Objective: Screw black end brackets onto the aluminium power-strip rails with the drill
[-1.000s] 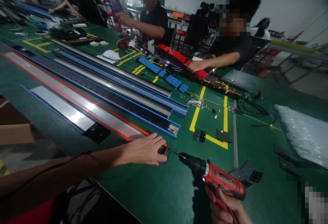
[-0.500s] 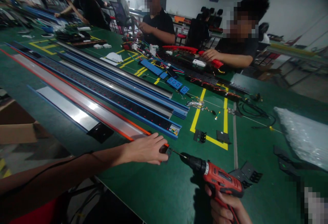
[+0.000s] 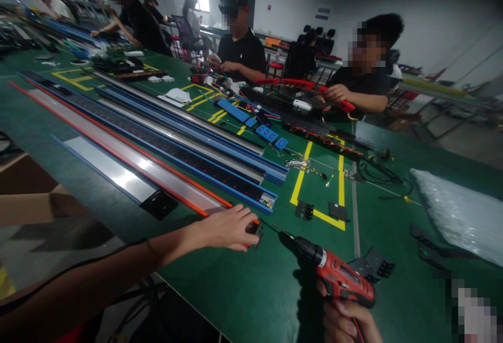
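My left hand (image 3: pixel 231 229) is wrapped over the near right end of a long orange-edged channel (image 3: pixel 173 186) on the green table. A small dark end piece (image 3: pixel 254 230) shows by its fingertips. My right hand (image 3: pixel 348 319) grips a red and black power drill (image 3: pixel 346 277) by its handle. The drill's long bit points left toward the channel's end, and its tip is apart from it. Just behind the orange channel lies a blue-edged channel (image 3: pixel 188 159) with a row of black sockets.
Blue socket modules (image 3: pixel 267 133), loose screws (image 3: pixel 299 164) and black brackets (image 3: pixel 304 210) lie beyond. More brackets (image 3: pixel 373 264) sit right of the drill. A bubble-wrapped pack (image 3: pixel 458 209) is at the right. Two people work across the table; a cardboard box (image 3: pixel 35 191) is at the left.
The drill has moved slightly right and down, so its bit tip is farther from the channel's end. My left hand has stayed on the channel. The view has shifted slightly.
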{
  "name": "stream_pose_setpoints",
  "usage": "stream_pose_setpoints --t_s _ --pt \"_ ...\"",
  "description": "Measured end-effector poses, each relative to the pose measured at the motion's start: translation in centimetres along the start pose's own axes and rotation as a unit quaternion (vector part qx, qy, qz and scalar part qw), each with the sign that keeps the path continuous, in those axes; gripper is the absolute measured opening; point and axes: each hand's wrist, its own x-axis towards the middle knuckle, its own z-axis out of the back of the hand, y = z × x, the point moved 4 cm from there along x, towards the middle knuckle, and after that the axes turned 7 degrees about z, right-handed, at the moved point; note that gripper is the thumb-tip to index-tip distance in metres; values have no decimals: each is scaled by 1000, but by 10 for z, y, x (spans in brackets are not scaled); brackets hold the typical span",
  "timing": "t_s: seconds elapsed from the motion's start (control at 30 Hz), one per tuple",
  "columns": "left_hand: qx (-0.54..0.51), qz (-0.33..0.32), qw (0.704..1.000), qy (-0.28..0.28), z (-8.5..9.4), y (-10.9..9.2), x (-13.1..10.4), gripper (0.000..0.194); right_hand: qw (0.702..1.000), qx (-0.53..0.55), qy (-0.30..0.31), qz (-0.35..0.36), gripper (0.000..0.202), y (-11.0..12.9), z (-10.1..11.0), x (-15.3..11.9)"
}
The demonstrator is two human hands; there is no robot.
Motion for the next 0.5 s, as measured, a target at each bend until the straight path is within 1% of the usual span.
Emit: stream_pose_setpoints --t_s 0.1,0.27,0.4,0.5 --pt "1 2 1000 2 0 0 0 31 1000 -3 -2 6 18 -1 -2 -1" --pt "6 1 1000 9 -1 -1 0 31 999 -32 -18 -6 20 -7 -9 2" --pt "4 4 1000 0 -2 0 -1 31 998 -48 -40 -19 22 -10 -16 5" --pt "-4 4 1000 -8 -5 0 -1 30 995 -68 -57 -34 19 -12 -16 5"
